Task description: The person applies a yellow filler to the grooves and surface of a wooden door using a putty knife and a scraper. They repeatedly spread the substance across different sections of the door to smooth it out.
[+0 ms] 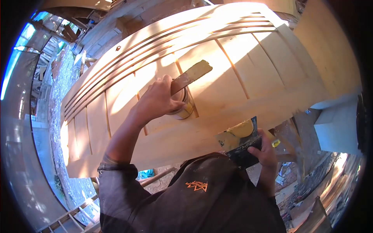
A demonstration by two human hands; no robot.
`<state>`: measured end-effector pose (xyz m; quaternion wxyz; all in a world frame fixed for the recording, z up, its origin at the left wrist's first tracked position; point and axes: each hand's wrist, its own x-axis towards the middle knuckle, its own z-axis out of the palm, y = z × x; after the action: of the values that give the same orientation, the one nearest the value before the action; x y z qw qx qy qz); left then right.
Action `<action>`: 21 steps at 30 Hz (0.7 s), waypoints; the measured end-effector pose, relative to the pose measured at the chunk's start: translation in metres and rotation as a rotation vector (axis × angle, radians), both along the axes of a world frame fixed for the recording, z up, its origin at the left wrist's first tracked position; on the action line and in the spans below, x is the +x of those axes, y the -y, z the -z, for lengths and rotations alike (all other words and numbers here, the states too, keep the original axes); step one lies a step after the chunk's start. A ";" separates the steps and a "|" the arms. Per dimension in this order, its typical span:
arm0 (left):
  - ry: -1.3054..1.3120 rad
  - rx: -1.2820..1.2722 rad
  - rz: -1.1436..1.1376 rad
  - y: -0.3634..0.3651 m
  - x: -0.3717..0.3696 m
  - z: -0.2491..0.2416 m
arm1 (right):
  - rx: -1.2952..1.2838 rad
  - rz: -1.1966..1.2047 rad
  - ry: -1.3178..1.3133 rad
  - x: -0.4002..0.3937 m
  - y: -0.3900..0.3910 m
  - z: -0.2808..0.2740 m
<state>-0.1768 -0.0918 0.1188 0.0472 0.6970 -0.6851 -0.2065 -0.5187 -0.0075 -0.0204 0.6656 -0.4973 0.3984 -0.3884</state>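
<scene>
My left hand (155, 99) is closed around the rim of a round can (185, 112), thumb toward me. A flat wooden stick (193, 75) with a putty-coated end slants up and right from my fingers and the can's mouth; I cannot tell whether they grip it too. The can overlaps a pale wooden door panel (225, 91) with grooves and curved mouldings. Near the panel's front edge, my right hand (267, 151) is closed on the black handle of a wide putty knife (223, 139), whose blade carries yellowish putty (243, 129).
Bright sunlight falls across the far part of the panel. A pale box-like block (336, 126) stands at the right, and a large tan board (330, 46) rises behind it. Wood scraps (322, 198) lie low on the right. A ladder-like frame (72, 217) is at lower left.
</scene>
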 end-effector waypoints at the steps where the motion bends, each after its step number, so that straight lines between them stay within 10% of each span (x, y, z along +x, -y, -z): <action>1: 0.023 0.028 0.017 0.001 -0.004 -0.002 | 0.034 0.047 0.018 -0.005 -0.006 -0.002; 15: 0.187 0.256 0.000 0.013 -0.018 -0.005 | 0.114 0.390 -0.013 -0.071 -0.054 0.028; 21: 0.222 -0.138 0.222 -0.010 0.020 0.059 | 0.047 0.304 0.065 -0.064 -0.036 0.027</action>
<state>-0.1572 -0.0818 0.0602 -0.0044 0.6306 -0.7715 -0.0848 -0.5824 0.0286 -0.0476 0.6230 -0.4028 0.4562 -0.4913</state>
